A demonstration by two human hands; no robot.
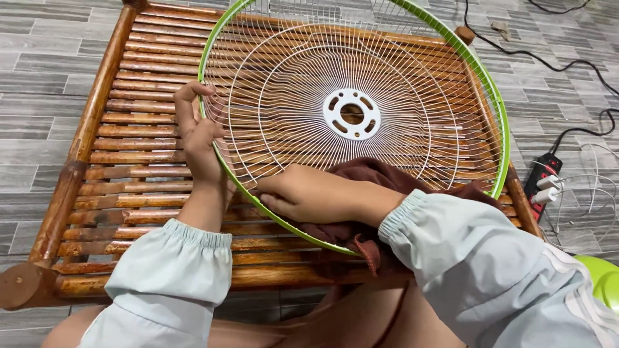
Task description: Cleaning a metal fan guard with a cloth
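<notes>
A round white wire fan guard (351,115) with a green rim lies tilted over a brown bamboo slat bench (129,161). My left hand (196,138) grips the guard's green rim on its left side, fingers hooked through the wires. My right hand (303,193) presses a dark brown cloth (380,177) against the lower part of the wire grille. The cloth bunches under the guard and hangs over the bench's near edge. Both arms wear pale blue sleeves with elastic cuffs.
A black power strip (540,179) with white plugs lies on the grey tiled floor at the right, with black cables (554,64) running away from it. A green rounded object (603,277) shows at the lower right edge. My knees sit below the bench.
</notes>
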